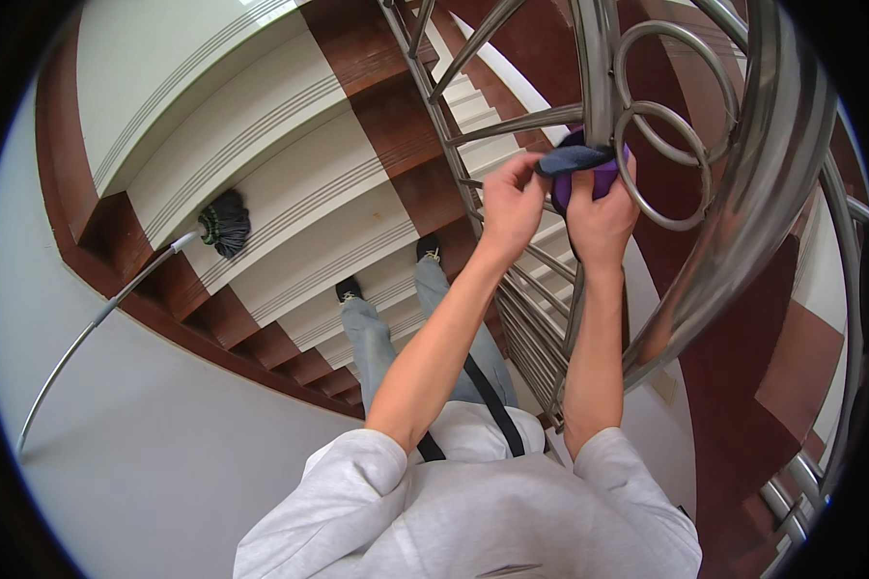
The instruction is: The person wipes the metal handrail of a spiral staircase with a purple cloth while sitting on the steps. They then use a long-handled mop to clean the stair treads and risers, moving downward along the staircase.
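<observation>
A cloth (572,161), dark blue on one part and purple on another, is bunched against an upright stainless steel post (595,79) of the stair railing. At its left end, my left hand (514,206) pinches the dark blue part between thumb and fingers. My right hand (602,217) grips the purple part just below the post, thumb on top. Some of its fingers are hidden behind the cloth. Close to the right hand are welded decorative metal rings (662,163), and the thick curved handrail (753,195) runs beyond them.
Pale stair treads (261,170) with brown ends climb ahead of my feet. A mop (224,224) rests on a step at the left, its metal handle (80,336) leaning towards the white wall (188,449). Slanted railing bars (529,318) border the stairwell.
</observation>
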A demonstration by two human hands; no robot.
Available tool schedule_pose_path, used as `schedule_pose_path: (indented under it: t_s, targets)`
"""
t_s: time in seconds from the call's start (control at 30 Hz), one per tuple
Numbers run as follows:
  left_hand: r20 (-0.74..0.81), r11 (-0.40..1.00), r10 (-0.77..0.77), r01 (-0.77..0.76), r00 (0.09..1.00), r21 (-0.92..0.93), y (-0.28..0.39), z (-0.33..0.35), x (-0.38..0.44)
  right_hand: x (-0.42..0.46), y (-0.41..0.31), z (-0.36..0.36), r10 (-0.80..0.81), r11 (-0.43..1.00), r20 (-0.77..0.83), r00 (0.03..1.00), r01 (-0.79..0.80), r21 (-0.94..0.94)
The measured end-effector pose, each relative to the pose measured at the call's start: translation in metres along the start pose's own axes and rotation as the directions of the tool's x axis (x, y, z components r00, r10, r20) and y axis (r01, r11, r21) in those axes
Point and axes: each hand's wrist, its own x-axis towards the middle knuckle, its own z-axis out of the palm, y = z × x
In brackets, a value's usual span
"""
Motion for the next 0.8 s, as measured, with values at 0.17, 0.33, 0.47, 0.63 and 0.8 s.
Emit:
schedule_pose_path:
  t_s: [0.17,0.33,0.47,0.63,0.8]
  targets:
    - [-0.241,0.957,0.106,-0.033,0.965,0.289,0.017,-0.013,0.001,-0.009,0.01,-0.016,0.211,0.909,0.174,0.962,-0.259,0.327]
    - [-0.187,0.923,0.245,-0.17,0.951,0.344,0.019,-0.024,-0.044,-0.075,0.009,-0.012,-0.026,0.991,-0.219,0.975,-0.003,-0.131]
    - [-0.201,0.974,0.124,-0.081,0.972,0.21,0.021,-0.021,-0.047,-0.127,-0.015,-0.007,-0.091,0.98,-0.259,0.961,0.04,-0.196]
    - [-0.117,0.974,0.119,-0.092,0.986,0.209,0.034,-0.021,-0.053,-0.099,-0.009,0.012,-0.257,0.841,-0.303,0.918,0.058,-0.538]
    - [-0.255,0.963,0.018,-0.086,0.967,-0.256,0.032,-0.013,-0.049,-0.077,-0.003,0.002,-0.079,0.994,-0.475,0.876,0.033,-0.105]
